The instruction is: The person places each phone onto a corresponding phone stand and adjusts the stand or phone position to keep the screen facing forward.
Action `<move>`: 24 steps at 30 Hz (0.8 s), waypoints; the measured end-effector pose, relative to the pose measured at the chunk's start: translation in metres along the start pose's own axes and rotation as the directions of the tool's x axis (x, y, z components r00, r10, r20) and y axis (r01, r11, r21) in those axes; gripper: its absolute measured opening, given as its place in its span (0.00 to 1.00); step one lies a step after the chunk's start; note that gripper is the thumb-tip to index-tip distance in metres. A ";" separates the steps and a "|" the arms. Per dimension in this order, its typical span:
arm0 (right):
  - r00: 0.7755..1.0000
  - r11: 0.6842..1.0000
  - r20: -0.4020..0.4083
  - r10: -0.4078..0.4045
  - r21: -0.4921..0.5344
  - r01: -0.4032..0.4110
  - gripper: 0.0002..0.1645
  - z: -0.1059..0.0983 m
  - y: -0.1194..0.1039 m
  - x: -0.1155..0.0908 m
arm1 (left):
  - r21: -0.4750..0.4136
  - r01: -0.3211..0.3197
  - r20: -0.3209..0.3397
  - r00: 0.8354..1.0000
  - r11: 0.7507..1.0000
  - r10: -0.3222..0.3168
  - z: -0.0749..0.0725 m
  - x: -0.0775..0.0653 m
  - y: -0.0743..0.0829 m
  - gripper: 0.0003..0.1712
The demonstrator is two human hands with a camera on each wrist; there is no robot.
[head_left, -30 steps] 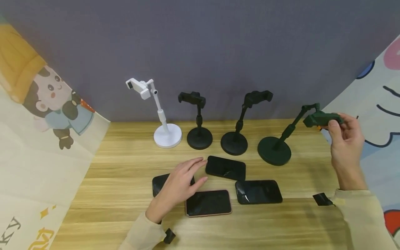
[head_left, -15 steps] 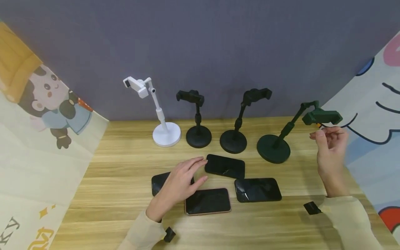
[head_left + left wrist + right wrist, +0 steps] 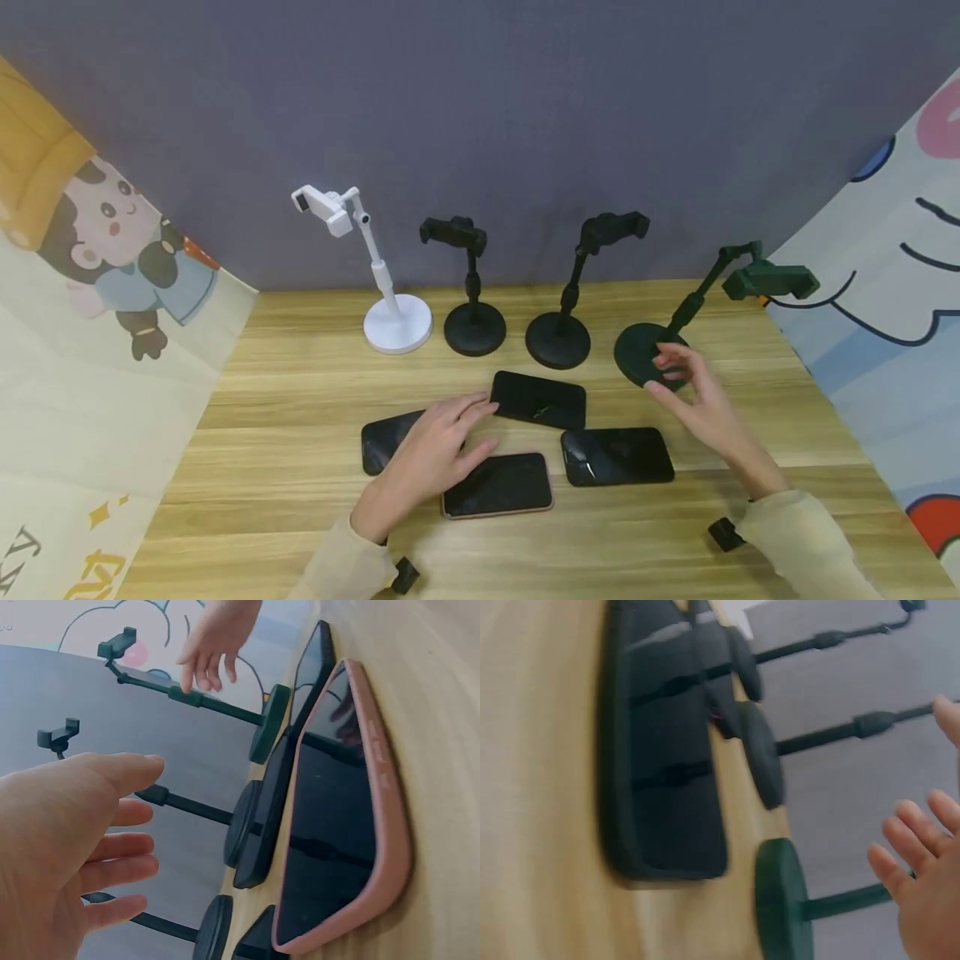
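The white stand (image 3: 381, 273) is next to two black stands (image 3: 472, 287) and a dark green stand (image 3: 686, 311). Three phones (image 3: 538, 400) are black, and one phone with a pink edge (image 3: 498, 485) has a black screen. The table (image 3: 300, 400) is yellow-brown with streaks. The back wall (image 3: 480, 108) is grey-blue. A cartoon (image 3: 123, 212) wears yellow and blue. Both sleeves (image 3: 347, 560) are cream.

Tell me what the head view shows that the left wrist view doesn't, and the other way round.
Only the head view shows the white stand. Only the left wrist view shows button shapes along the side of the pink-edged phone. Both show that phone, the green stand, the left hand and the right hand.
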State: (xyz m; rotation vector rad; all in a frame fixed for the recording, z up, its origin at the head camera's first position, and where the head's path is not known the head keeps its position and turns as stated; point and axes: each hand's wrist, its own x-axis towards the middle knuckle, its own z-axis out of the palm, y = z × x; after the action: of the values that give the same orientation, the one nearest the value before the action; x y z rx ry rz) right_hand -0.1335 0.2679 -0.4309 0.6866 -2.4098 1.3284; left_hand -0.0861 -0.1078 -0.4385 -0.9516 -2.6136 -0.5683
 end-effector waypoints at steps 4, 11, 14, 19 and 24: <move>0.978 0.996 0.208 0.008 -0.094 0.011 0.43 0.015 0.012 -0.012 | -0.001 0.004 0.030 1.000 1.000 -0.004 0.006 -0.006 0.001 0.27; 0.866 0.976 0.474 0.158 -0.210 -0.063 0.49 0.031 0.012 -0.027 | -0.037 -0.030 0.059 0.998 0.999 0.032 0.014 -0.013 0.008 0.28; 0.845 0.970 0.511 0.157 -0.239 -0.036 0.52 0.037 0.010 -0.030 | -0.027 -0.048 0.073 0.996 0.999 0.049 0.017 -0.015 0.012 0.28; 0.838 0.968 0.531 0.126 -0.249 0.012 0.53 0.044 0.008 -0.034 | -0.015 -0.090 0.080 0.993 0.996 0.091 0.023 -0.016 0.019 0.28; 0.832 0.964 0.549 0.083 -0.256 0.073 0.55 0.048 0.007 -0.036 | -0.026 -0.101 0.087 0.991 0.995 0.103 0.027 -0.019 0.025 0.28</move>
State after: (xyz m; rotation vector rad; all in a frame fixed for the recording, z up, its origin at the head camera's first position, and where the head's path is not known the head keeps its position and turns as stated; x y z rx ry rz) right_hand -0.1091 0.2394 -0.4781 1.1124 -2.9668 0.8437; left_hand -0.0594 -0.0881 -0.4637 -1.1349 -2.6219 -0.5416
